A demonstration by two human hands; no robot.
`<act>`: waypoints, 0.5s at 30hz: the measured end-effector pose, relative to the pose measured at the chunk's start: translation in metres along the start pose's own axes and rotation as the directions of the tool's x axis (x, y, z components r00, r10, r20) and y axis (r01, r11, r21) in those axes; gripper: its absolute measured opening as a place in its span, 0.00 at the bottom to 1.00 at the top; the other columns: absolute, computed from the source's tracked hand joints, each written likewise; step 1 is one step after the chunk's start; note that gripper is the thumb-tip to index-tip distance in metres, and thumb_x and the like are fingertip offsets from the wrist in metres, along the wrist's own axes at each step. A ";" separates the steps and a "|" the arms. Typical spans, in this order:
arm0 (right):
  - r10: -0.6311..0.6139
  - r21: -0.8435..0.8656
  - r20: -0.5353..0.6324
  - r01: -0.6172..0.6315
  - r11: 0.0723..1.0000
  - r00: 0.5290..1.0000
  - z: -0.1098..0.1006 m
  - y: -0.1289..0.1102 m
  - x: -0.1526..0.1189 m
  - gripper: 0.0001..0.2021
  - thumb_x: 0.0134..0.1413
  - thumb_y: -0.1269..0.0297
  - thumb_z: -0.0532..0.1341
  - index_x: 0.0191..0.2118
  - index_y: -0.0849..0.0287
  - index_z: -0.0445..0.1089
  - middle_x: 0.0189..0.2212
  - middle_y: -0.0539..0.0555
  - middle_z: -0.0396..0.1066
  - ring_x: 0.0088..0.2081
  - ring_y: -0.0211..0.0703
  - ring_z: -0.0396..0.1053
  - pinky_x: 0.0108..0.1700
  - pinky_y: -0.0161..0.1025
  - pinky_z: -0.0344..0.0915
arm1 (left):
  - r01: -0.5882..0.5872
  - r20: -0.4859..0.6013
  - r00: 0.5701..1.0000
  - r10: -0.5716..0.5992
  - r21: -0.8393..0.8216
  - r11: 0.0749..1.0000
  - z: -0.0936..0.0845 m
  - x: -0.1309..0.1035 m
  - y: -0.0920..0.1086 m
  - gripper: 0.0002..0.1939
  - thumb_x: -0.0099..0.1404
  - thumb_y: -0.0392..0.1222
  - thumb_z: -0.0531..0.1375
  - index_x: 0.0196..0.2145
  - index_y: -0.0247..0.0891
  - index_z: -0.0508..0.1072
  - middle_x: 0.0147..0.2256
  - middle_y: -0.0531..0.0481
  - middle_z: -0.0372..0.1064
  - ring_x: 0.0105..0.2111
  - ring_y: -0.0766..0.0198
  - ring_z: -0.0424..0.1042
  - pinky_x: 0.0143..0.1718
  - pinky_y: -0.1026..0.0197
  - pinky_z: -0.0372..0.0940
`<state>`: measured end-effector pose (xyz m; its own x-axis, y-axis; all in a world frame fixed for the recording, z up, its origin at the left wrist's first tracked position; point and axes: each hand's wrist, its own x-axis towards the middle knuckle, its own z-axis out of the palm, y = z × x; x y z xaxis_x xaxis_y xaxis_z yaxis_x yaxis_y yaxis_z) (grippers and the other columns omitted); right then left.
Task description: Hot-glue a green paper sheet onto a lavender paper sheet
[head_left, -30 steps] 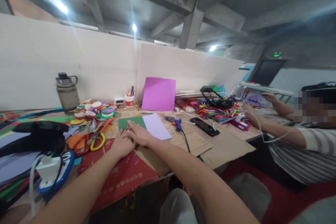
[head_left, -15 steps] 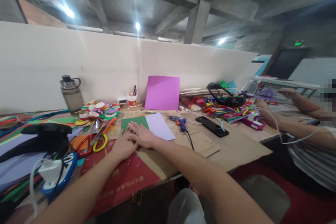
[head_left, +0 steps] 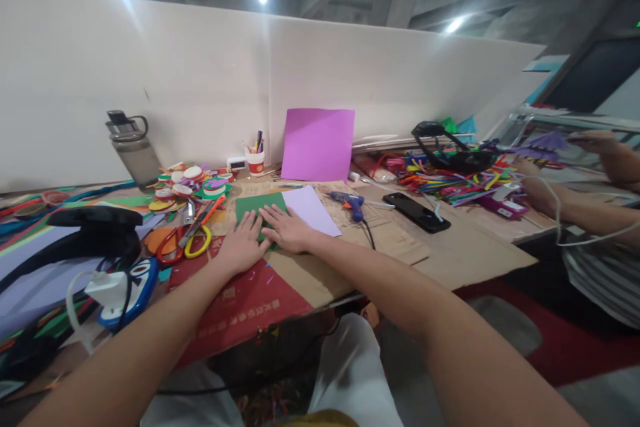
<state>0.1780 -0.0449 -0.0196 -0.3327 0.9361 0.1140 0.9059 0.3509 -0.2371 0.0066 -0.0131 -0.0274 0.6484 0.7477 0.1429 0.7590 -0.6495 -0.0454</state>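
Observation:
A green sheet of paper [head_left: 246, 204] lies on the cardboard-covered table, beside or partly over a pale lilac sheet [head_left: 313, 208]. My left hand [head_left: 245, 240] presses flat on the green sheet's near left part, fingers stretched out. Just right of it, my right hand [head_left: 286, 228] also lies flat, fingers spread, over the green sheet where it meets the lilac one. Neither hand grips anything. Left of my hands are scissors with red and yellow handles [head_left: 199, 241]. A blue glue gun [head_left: 350, 203] rests to the right.
A dark phone [head_left: 417, 212] lies right of the glue gun. Behind stand a purple sheet [head_left: 318, 145], a paper cup of pens [head_left: 255, 163] and a bottle [head_left: 134, 150]. A blue power strip [head_left: 143, 287] sits left. Another person's arms [head_left: 590, 203] work at the right, beside colourful strips [head_left: 450, 183].
My hands have moved apart from an overlapping position and now lie side by side on the green sheet. The camera view has tilted downward.

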 end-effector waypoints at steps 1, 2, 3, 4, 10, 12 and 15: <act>0.031 0.002 -0.004 -0.031 1.000 1.000 0.000 0.000 0.000 0.34 0.66 0.46 0.37 0.69 0.61 0.39 0.69 0.58 0.37 0.69 0.52 0.34 0.65 0.60 0.36 | 0.001 -0.004 1.000 -0.001 -0.006 1.000 0.000 0.000 0.000 0.36 0.68 0.55 0.45 0.66 0.28 0.51 0.67 0.37 0.44 0.67 0.48 0.42 0.64 0.43 0.41; 0.065 0.001 -0.011 -0.065 0.998 0.998 0.001 0.000 0.000 0.33 0.66 0.46 0.37 0.69 0.62 0.39 0.69 0.59 0.37 0.69 0.53 0.34 0.65 0.60 0.36 | 0.001 -0.010 1.000 -0.001 -0.009 1.000 0.000 0.000 0.000 0.36 0.68 0.56 0.45 0.66 0.29 0.52 0.66 0.36 0.44 0.67 0.48 0.43 0.64 0.43 0.41; 0.099 -0.002 -0.022 -0.099 0.995 0.995 0.001 0.001 0.000 0.33 0.66 0.47 0.38 0.69 0.63 0.39 0.69 0.59 0.37 0.69 0.54 0.33 0.65 0.61 0.36 | 0.000 -0.016 1.000 0.000 -0.010 1.000 0.000 0.000 0.000 0.36 0.68 0.57 0.45 0.66 0.29 0.52 0.66 0.36 0.44 0.67 0.47 0.43 0.64 0.43 0.41; 0.127 -0.007 -0.033 -0.127 0.992 0.991 0.002 0.001 0.000 0.33 0.66 0.48 0.39 0.69 0.64 0.39 0.69 0.60 0.37 0.69 0.54 0.33 0.65 0.61 0.36 | -0.002 -0.022 1.000 0.002 -0.010 1.000 0.000 0.000 0.000 0.36 0.68 0.57 0.45 0.65 0.30 0.53 0.66 0.36 0.45 0.67 0.47 0.43 0.64 0.42 0.41; 0.136 -0.013 -0.055 -0.137 0.990 0.989 0.003 0.002 0.000 0.33 0.66 0.49 0.43 0.68 0.65 0.46 0.69 0.61 0.39 0.69 0.56 0.36 0.65 0.62 0.37 | -0.030 -0.004 1.000 0.030 0.000 1.000 -0.004 -0.004 -0.004 0.36 0.69 0.58 0.45 0.65 0.31 0.54 0.66 0.36 0.45 0.67 0.48 0.44 0.64 0.44 0.42; 0.114 0.008 -0.063 -0.114 0.993 0.991 0.002 0.003 -0.002 0.33 0.65 0.48 0.44 0.67 0.65 0.47 0.68 0.62 0.41 0.69 0.56 0.37 0.65 0.62 0.37 | -0.035 0.011 0.999 0.035 0.001 0.999 -0.006 -0.007 -0.006 0.37 0.68 0.60 0.45 0.65 0.31 0.54 0.66 0.37 0.44 0.67 0.49 0.44 0.64 0.44 0.41; 0.085 0.101 -0.088 -0.076 0.992 0.993 -0.004 0.007 -0.005 0.31 0.65 0.49 0.47 0.66 0.65 0.51 0.68 0.63 0.44 0.68 0.56 0.38 0.65 0.61 0.37 | -0.042 0.023 0.999 0.042 -0.023 0.999 -0.008 -0.009 -0.009 0.38 0.67 0.62 0.45 0.65 0.33 0.54 0.67 0.39 0.44 0.67 0.50 0.43 0.65 0.46 0.41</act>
<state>0.1868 -0.0475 -0.0183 -0.2302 0.9568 0.1777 0.8976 0.2793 -0.3410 -0.0060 -0.0152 -0.0204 0.6813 0.7225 0.1178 0.7296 -0.6832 -0.0291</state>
